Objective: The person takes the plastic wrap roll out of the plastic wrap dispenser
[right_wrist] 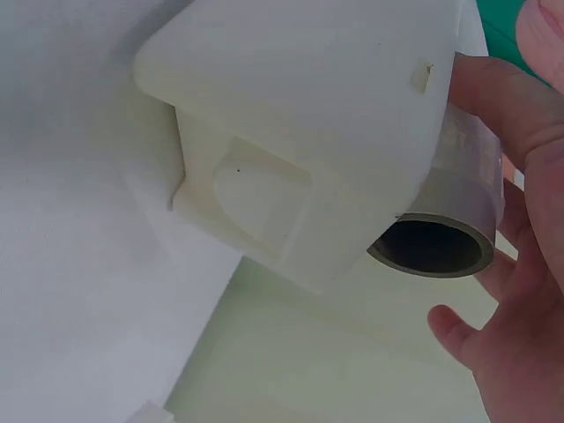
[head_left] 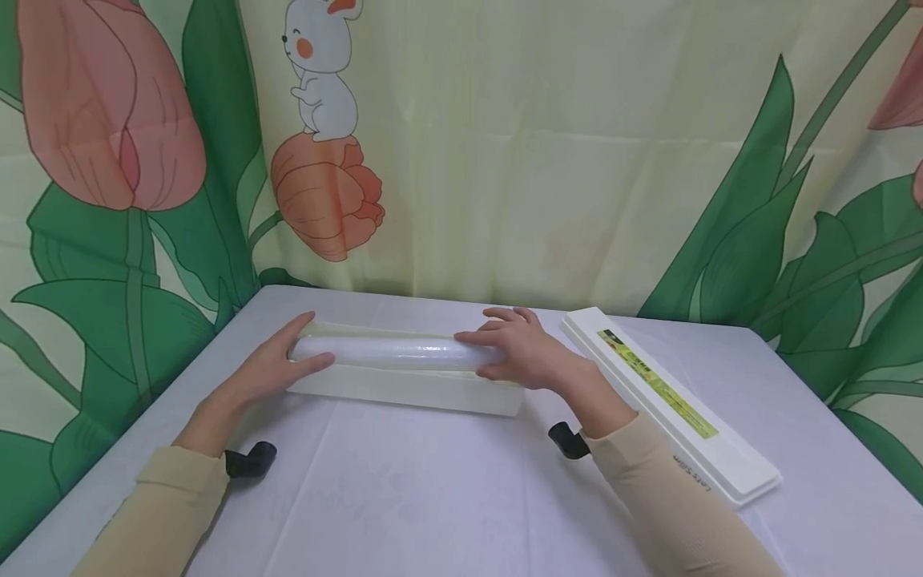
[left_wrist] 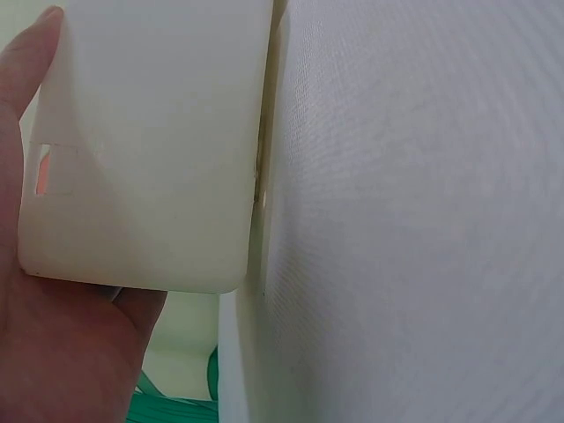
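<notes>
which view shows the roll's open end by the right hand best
The right wrist view: it faces the roll's open end, showing its rim and dark hollow. In the head view, the right hand covers that end; the left wrist view does not show it.

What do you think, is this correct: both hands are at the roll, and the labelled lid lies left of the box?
Not quite: the labelled lid lies right of the box, as the head view shows. The left hand and right hand are indeed at the roll.
</notes>
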### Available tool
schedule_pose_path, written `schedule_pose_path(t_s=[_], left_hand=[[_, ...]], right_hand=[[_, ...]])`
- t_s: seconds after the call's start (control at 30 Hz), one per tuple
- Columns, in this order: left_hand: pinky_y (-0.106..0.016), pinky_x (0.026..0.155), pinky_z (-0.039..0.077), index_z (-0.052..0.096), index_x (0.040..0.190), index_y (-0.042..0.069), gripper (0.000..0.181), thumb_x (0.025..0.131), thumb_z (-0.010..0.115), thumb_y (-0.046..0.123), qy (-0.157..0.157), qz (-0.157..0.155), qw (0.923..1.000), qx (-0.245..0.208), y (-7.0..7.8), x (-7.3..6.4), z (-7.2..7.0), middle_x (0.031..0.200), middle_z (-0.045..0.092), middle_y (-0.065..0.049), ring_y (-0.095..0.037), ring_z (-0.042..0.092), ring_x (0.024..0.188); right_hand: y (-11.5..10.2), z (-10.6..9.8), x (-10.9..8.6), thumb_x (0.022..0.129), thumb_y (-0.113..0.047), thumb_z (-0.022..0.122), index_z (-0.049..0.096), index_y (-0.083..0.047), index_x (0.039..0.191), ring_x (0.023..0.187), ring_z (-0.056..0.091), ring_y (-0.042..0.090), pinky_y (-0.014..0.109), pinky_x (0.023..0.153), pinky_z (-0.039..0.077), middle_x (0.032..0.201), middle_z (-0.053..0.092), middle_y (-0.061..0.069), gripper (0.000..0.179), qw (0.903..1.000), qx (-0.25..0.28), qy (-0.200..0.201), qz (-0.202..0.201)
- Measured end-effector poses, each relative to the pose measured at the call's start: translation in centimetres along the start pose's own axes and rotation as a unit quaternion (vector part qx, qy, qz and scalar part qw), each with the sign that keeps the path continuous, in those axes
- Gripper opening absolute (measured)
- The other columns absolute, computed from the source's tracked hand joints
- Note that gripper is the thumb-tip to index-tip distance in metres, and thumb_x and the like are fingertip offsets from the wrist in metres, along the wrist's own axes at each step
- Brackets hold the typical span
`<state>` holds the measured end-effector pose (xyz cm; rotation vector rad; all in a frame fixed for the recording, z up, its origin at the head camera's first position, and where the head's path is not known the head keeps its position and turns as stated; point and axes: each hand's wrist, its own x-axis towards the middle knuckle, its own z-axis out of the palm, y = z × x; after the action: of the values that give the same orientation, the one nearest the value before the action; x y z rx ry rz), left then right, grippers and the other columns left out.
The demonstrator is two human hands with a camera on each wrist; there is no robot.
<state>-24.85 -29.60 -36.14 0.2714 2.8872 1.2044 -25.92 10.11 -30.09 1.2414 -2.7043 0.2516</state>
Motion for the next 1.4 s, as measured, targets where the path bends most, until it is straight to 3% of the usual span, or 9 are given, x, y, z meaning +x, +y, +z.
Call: schedule_pose_path(t_s=[0.2, 0.3, 0.43, 0.57, 0.77, 1.13, 1.4], left_hand=[[-0.072, 0.11, 0.019, 0.01, 0.162, 0.005, 0.103, 0.092, 0.069, 0.052, -0.001, 0.001, 1.0, -0.002, -0.1, 0.0, 0.0, 0.163, 0.015, -0.027, -0.049, 0.016, 0.147], [-0.072, 0.11, 0.019, 0.01, 0.162, 0.005, 0.103, 0.092, 0.069, 0.052, -0.001, 0.002, 1.0, -0.004, 0.0, 0.0, 0.0, 0.163, 0.016, -0.027, -0.049, 0.017, 0.147], [-0.072, 0.11, 0.019, 0.011, 0.162, 0.004, 0.102, 0.092, 0.07, 0.052, 0.001, 0.006, 1.0, -0.004, 0.0, 0.0, 0.0, 0.163, 0.017, -0.027, -0.049, 0.017, 0.146], [-0.072, 0.111, 0.019, 0.011, 0.161, 0.003, 0.102, 0.093, 0.069, 0.052, 0.003, 0.01, 0.9999, -0.003, -0.1, 0.0, -0.1, 0.163, 0.017, -0.027, -0.049, 0.017, 0.146], [-0.072, 0.111, 0.019, 0.011, 0.161, 0.003, 0.103, 0.092, 0.069, 0.053, 0.0, 0.01, 0.9999, -0.004, -0.1, 0.1, -0.1, 0.163, 0.017, -0.027, -0.049, 0.018, 0.146], [-0.071, 0.111, 0.019, 0.011, 0.162, 0.004, 0.103, 0.092, 0.07, 0.051, 0.0, 0.006, 1.0, -0.006, 0.2, 0.0, 0.0, 0.163, 0.017, -0.027, -0.048, 0.018, 0.146], [-0.071, 0.111, 0.019, 0.011, 0.162, 0.004, 0.103, 0.092, 0.07, 0.052, -0.001, 0.005, 1.0, 0.001, 0.4, -0.2, 0.0, 0.163, 0.017, -0.027, -0.048, 0.018, 0.146]], right_hand=[[-0.3, 0.0, -0.1, 0.085, -0.018, 0.082, 0.068, -0.019, 0.133, 0.137, 0.044, 0.036, 0.058, 0.112, 0.024, 0.112, 0.072, -0.001, 0.05, 0.9984, -0.032, 0.025, -0.039], [-0.6, -0.2, -0.1, 0.084, -0.015, 0.081, 0.068, -0.015, 0.133, 0.13, 0.051, 0.034, 0.054, 0.112, 0.029, 0.111, 0.071, 0.002, 0.05, 0.9966, -0.043, 0.031, -0.062], [-1.2, -0.4, -0.2, 0.087, -0.011, 0.076, 0.064, -0.012, 0.135, 0.105, 0.061, 0.025, 0.039, 0.096, 0.048, 0.112, 0.065, 0.005, 0.05, 0.9978, -0.029, 0.016, -0.057], [-1.7, -0.5, -0.3, 0.089, -0.009, 0.071, 0.06, -0.013, 0.137, 0.088, 0.061, 0.018, 0.032, 0.078, 0.053, 0.116, 0.061, 0.005, 0.049, 0.9994, -0.019, 0.002, -0.029], [-2.0, -0.4, -0.2, 0.09, -0.009, 0.068, 0.055, -0.011, 0.141, 0.095, 0.064, 0.021, 0.035, 0.083, 0.053, 0.123, 0.062, 0.007, 0.053, 0.9993, -0.019, -0.014, -0.028], [-1.9, -0.5, -0.4, 0.092, -0.008, 0.068, 0.048, -0.019, 0.15, 0.098, 0.062, 0.025, 0.037, 0.084, 0.052, 0.125, 0.062, 0.008, 0.062, 0.9931, -0.07, -0.028, -0.09], [-1.7, 0.2, -0.9, 0.092, -0.009, 0.068, 0.05, -0.019, 0.149, 0.095, 0.062, 0.028, 0.038, 0.077, 0.051, 0.125, 0.061, 0.012, 0.061, 0.9753, -0.151, 0.037, -0.157]])
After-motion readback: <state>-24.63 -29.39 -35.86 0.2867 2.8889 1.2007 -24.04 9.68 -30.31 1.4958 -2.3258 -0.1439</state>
